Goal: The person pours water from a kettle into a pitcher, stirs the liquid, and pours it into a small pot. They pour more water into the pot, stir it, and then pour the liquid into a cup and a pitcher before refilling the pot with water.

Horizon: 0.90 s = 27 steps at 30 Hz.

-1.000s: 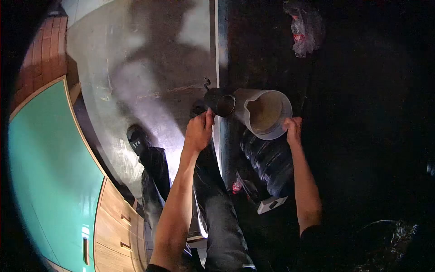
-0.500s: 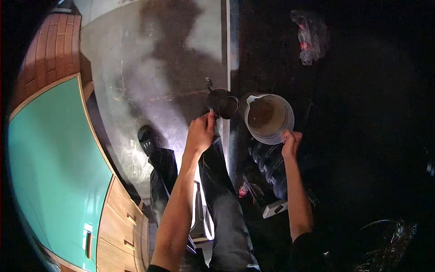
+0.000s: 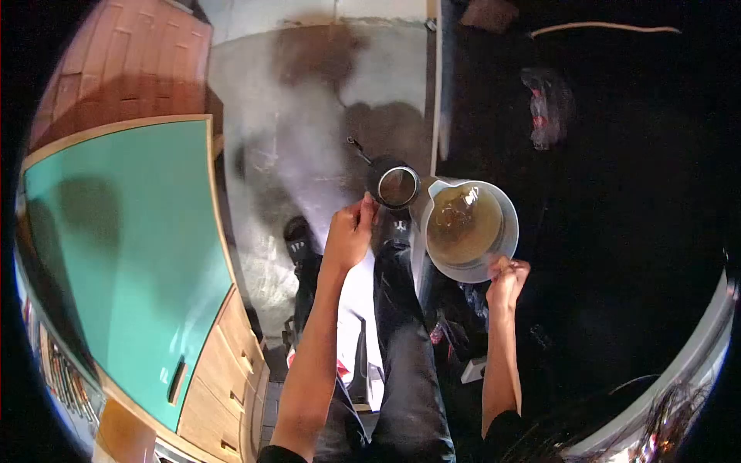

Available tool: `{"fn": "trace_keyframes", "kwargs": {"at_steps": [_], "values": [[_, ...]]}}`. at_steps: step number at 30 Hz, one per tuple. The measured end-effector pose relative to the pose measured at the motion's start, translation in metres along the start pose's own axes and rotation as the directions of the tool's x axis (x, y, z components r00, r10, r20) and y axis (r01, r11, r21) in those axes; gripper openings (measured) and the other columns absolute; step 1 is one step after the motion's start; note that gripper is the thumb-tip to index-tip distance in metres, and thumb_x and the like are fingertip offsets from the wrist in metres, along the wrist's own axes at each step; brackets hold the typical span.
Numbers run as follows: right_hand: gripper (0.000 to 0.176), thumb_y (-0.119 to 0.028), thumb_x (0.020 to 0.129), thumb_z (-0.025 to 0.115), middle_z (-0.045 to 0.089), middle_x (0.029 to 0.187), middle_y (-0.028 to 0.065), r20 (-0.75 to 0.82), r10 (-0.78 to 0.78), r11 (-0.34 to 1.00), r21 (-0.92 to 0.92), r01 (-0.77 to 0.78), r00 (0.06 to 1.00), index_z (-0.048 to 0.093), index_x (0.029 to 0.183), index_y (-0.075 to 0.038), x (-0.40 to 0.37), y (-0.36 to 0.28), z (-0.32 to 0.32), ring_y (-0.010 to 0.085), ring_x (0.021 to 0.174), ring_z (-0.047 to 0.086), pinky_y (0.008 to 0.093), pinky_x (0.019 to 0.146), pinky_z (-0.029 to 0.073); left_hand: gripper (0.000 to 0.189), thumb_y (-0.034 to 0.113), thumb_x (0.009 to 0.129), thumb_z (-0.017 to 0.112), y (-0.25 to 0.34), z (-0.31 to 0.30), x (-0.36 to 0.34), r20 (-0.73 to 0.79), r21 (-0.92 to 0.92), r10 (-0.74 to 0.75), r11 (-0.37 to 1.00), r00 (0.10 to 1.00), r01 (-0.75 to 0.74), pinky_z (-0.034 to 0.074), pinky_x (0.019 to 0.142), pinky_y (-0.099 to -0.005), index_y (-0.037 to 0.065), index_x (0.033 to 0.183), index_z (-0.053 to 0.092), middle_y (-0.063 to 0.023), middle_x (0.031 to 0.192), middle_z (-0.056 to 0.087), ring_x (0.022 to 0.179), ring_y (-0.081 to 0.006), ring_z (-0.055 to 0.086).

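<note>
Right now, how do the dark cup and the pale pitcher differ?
The dark cup is clearly smaller than the pale pitcher. The cup's body is dark, while the pitcher looks whitish and translucent. The cup's mouth looks round, whereas the pitcher's has a pointed spout. Both have open mouths toward the camera, one in the left hand, the other in the right hand.

Left hand [image 3: 351,233] gripping dark cup [image 3: 392,184]; right hand [image 3: 508,279] holding pitcher [image 3: 472,230] with murky liquid, just beside cup. Green-topped cabinet [image 3: 135,255] at left.
</note>
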State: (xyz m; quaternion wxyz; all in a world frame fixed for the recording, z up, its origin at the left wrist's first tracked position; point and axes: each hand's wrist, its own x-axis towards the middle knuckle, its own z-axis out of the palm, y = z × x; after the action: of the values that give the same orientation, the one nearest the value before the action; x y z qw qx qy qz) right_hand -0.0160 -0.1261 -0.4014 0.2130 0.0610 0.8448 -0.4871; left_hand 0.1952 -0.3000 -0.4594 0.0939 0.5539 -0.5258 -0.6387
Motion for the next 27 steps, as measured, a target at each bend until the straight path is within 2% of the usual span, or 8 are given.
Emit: {"fn": "trace_keyframes", "kwargs": {"at_steps": [1,3,7,10,14,20,23,27], "values": [[0.031,0.0,0.071,0.056,0.043,0.047,0.0002,0.119,-0.035,0.998,-0.04,0.04,0.992,0.04,0.046,-0.007,-0.013,-0.01,0.002,0.0085,0.041,0.036,0.0265,0.04,0.023,0.055,0.044,0.102,0.035,0.005,-0.01,-0.004,-0.012,-0.018,0.042,0.999,0.999,-0.042,0.039,0.054,-0.0293,0.001,0.075,0.056,-0.0036,0.059,0.048,0.053,-0.0113,0.048],[0.029,0.001,0.07,0.054,0.042,0.045,-0.0006,0.127,-0.045,0.998,0.044,0.04,0.991,0.042,0.045,-0.006,-0.032,-0.022,0.011,0.0073,0.038,0.034,0.0255,0.038,0.02,0.053,0.041,0.102,0.035,0.013,-0.033,-0.009,-0.016,0.034,0.081,0.996,0.997,-0.08,0.039,0.054,-0.0295,0.001,0.074,0.057,-0.0047,0.057,0.049,0.052,-0.0116,0.048],[0.026,0.0,0.069,0.055,0.042,0.044,-0.0005,0.232,-0.078,0.994,-0.056,0.093,0.97,0.046,0.045,-0.003,-0.07,-0.052,0.023,0.0076,0.038,0.036,0.0256,0.037,0.022,0.053,0.04,0.101,0.036,0.021,-0.065,-0.02,-0.067,0.069,0.088,0.994,0.994,-0.083,0.039,0.053,-0.0309,0.0,0.074,0.058,-0.0056,0.054,0.048,0.051,-0.0125,0.048],[0.025,-0.013,0.068,0.056,0.045,0.044,-0.0003,0.375,-0.113,0.979,-0.114,0.167,0.92,0.05,0.047,-0.001,-0.094,-0.061,0.027,0.0082,0.038,0.04,0.0265,0.038,0.027,0.053,0.04,0.1,0.036,0.034,-0.09,-0.034,-0.09,0.079,0.1,0.992,0.991,-0.093,0.039,0.053,-0.0317,0.0,0.073,0.059,-0.0053,0.051,0.047,0.05,-0.0133,0.048],[0.024,-0.016,0.066,0.056,0.046,0.044,-0.0004,0.388,-0.163,0.955,-0.168,0.243,0.907,0.052,0.049,0.0,-0.119,-0.06,0.034,0.0088,0.038,0.041,0.0266,0.038,0.029,0.053,0.039,0.1,0.038,0.041,-0.114,-0.044,-0.096,0.098,0.071,0.993,0.993,-0.061,0.039,0.052,-0.0321,0.0,0.072,0.06,-0.0052,0.049,0.046,0.049,-0.0144,0.049],[0.027,-0.014,0.066,0.057,0.04,0.041,-0.0011,0.329,-0.108,0.916,-0.333,0.223,0.938,0.047,0.046,0.0,-0.154,-0.073,0.048,0.0073,0.04,0.036,0.0294,0.039,0.025,0.05,0.036,0.1,0.039,0.028,-0.138,-0.043,-0.077,0.11,0.155,0.983,0.985,-0.146,0.041,0.052,-0.0325,0.0,0.072,0.058,-0.0059,0.052,0.048,0.05,-0.0149,0.051],[0.029,-0.014,0.066,0.057,0.038,0.041,-0.0016,0.305,-0.125,0.91,-0.345,0.232,0.944,0.045,0.045,0.001,-0.168,-0.074,0.054,0.007,0.042,0.034,0.031,0.039,0.024,0.049,0.035,0.1,0.038,0.023,-0.148,-0.042,-0.039,0.113,0.172,0.979,0.984,-0.167,0.041,0.053,-0.0327,0.0,0.072,0.057,-0.0061,0.053,0.049,0.05,-0.015,0.051],[0.03,-0.015,0.066,0.057,0.039,0.041,-0.0012,0.304,-0.116,0.892,-0.387,0.234,0.946,0.045,0.045,0.001,-0.177,-0.075,0.056,0.0077,0.041,0.036,0.0308,0.039,0.025,0.049,0.035,0.1,0.038,0.015,-0.156,-0.044,-0.006,0.13,0.099,0.987,0.995,-0.098,0.041,0.053,-0.0331,-0.001,0.072,0.057,-0.0067,0.054,0.049,0.051,-0.0155,0.051]]}}
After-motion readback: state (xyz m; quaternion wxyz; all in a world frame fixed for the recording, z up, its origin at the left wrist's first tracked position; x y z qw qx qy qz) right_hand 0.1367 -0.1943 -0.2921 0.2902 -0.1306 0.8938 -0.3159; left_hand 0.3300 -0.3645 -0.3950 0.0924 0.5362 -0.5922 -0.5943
